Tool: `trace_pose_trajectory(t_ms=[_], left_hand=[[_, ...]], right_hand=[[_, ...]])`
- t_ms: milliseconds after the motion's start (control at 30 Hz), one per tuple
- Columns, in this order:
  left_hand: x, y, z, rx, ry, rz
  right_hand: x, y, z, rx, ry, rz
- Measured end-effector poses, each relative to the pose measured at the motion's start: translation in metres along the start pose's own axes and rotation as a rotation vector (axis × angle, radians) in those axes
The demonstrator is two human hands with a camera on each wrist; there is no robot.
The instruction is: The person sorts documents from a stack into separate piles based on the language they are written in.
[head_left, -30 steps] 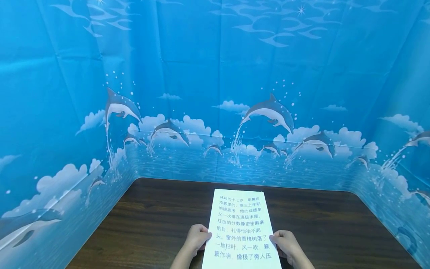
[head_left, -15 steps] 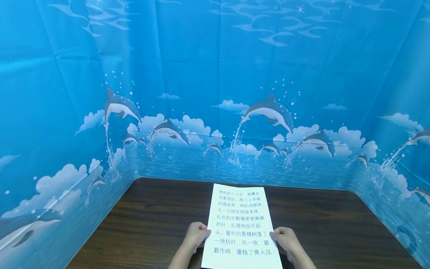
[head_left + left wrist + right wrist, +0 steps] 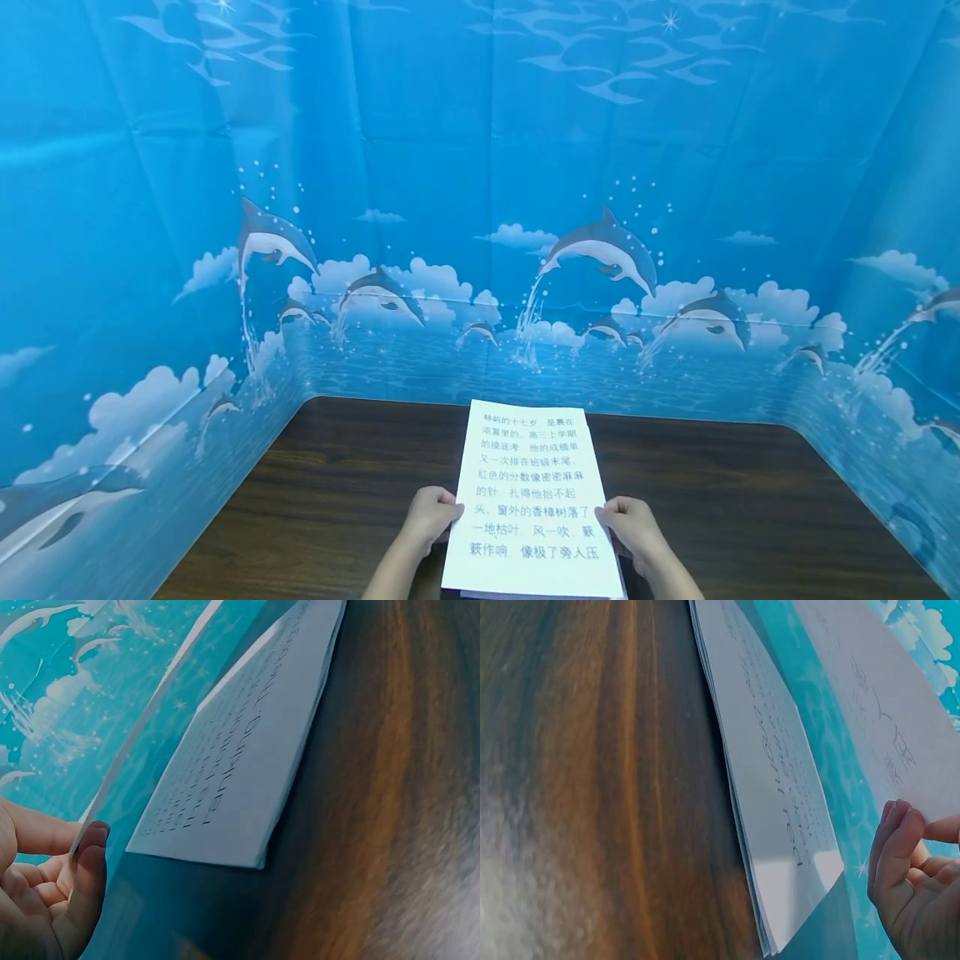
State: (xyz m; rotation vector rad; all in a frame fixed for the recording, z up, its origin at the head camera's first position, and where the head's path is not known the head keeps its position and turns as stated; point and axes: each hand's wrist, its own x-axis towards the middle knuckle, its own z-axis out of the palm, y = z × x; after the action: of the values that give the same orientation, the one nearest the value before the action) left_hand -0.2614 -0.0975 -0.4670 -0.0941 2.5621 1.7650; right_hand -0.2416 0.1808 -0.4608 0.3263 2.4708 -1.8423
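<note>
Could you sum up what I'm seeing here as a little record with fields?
Left hand: pinches one side edge of the paper sheet
Right hand: pinches the opposite edge
Paper sheet: printed with Chinese characters, held apart from the paper stack
Paper stack: on the table
Table: dark brown, wood-grained
Backdrop: blue, dolphin-printed

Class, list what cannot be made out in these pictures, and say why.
Head view: the paper stack, almost wholly hidden by the held sheet.
Head view: undersides of the left hand and right hand, turned away from the camera.
Both wrist views: what the stack says, too slanted and blurred.
Both wrist views: the stack's far end, cut off by the top edge.
</note>
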Motion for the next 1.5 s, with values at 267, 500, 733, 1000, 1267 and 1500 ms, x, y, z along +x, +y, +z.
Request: trace_pose_trajectory(t_ms=[267, 500, 733, 1000, 1267, 1500], left_hand=[[0.002, 0.002, -0.012, 0.030, 0.025, 0.004], [0.004, 0.002, -0.024, 0.043, 0.038, 0.008], [0.002, 0.001, -0.040, 0.042, 0.057, -0.013], [-0.001, 0.001, -0.061, 0.070, 0.108, -0.051], [-0.002, -0.002, -0.082, 0.094, 0.124, -0.060], [-0.005, -0.006, -0.100, 0.122, 0.140, -0.105]], right_hand=[[0.000, -0.009, 0.010, 0.006, 0.020, -0.013], [0.000, -0.018, 0.021, -0.015, 0.027, -0.024], [0.002, -0.023, 0.035, 0.011, -0.012, -0.022], [0.004, -0.031, 0.053, 0.028, -0.039, -0.030], [0.003, -0.041, 0.071, 0.021, -0.054, -0.055], [-0.001, -0.049, 0.087, 0.020, -0.061, -0.061]])
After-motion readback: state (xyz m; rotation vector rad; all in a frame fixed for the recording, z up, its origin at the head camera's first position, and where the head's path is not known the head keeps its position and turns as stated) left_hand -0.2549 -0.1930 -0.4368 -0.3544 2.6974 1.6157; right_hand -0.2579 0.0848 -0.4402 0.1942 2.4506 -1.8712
